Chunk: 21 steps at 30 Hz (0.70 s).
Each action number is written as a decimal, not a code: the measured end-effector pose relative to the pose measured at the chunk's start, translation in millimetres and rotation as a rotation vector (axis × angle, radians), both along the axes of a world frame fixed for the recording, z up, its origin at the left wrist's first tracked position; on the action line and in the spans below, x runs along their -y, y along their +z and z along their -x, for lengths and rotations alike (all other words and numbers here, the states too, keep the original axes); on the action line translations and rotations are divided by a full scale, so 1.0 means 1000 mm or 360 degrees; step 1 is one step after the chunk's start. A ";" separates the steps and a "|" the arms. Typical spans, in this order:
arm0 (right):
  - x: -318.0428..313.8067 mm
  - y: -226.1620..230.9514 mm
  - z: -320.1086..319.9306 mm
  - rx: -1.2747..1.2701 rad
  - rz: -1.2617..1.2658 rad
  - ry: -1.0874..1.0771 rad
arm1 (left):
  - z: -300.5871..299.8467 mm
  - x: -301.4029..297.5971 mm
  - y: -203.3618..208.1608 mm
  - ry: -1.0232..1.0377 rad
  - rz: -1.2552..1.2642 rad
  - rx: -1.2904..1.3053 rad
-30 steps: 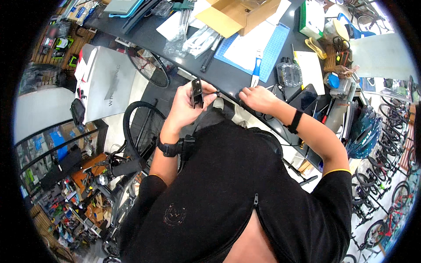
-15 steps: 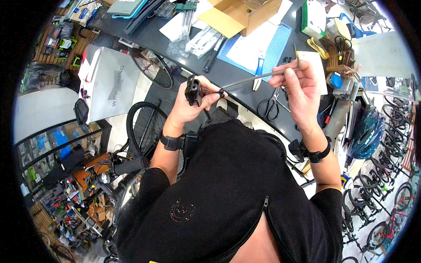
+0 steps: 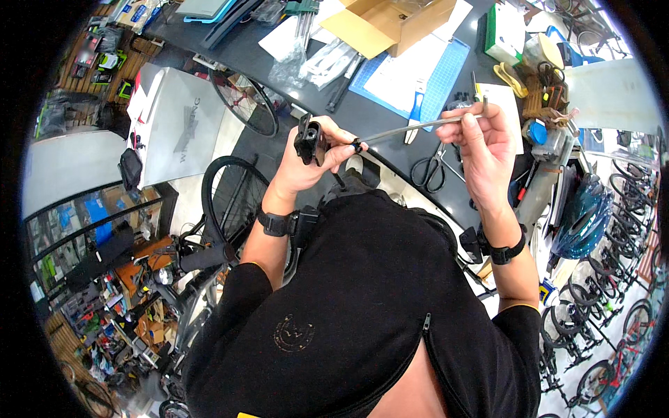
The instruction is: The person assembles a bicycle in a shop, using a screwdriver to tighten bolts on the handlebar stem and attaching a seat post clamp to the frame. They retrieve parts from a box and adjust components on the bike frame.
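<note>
My left hand (image 3: 303,167) is closed around a black bicycle part (image 3: 311,141) with an opening at its top end; its exact kind I cannot make out. Thumb and forefinger pinch a small black piece (image 3: 357,145) at its right side. A long, thin metal hex key (image 3: 411,128) with a short bent end runs from that piece to my right hand (image 3: 484,153), which grips it between thumb and fingers. Whether its tip sits inside the small piece is too fine to tell. Both hands are raised over the near edge of the dark workbench (image 3: 390,159).
Black-handled scissors (image 3: 428,173) and a blue-and-white cutter (image 3: 416,108) lie near the hands. Behind them are a blue cutting mat (image 3: 446,73) and an open cardboard box (image 3: 362,33). A bicycle wheel (image 3: 226,198) stands at left, a helmet (image 3: 584,216) at right.
The bent end of the hex key has turned and now points more upward beside my right fingers. My left hand keeps the same hold. The whole view has shifted slightly.
</note>
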State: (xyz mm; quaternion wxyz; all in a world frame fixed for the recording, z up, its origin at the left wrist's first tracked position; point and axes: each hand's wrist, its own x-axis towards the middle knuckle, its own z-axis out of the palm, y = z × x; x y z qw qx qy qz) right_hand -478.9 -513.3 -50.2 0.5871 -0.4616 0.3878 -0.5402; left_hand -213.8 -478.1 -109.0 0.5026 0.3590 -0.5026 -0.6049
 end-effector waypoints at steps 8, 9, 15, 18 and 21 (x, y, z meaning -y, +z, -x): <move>0.006 -0.002 0.035 -0.0723 -0.0487 0.0897 | -0.005 -0.032 0.002 0.0164 -0.0162 0.0049; 0.001 -0.004 0.032 -0.0918 -0.0430 0.1037 | -0.004 -0.043 0.002 0.0183 -0.0174 0.0063; -0.042 -0.007 0.038 -0.1590 0.0252 0.1502 | 0.031 -0.134 0.020 0.0307 0.0032 0.0671; -0.076 -0.001 0.032 -0.1722 0.0507 0.1655 | 0.054 -0.200 0.035 0.0448 -0.0042 0.0700; -0.115 -0.005 0.013 -0.1432 0.0824 0.1920 | 0.071 -0.277 0.046 0.0754 -0.0136 0.0756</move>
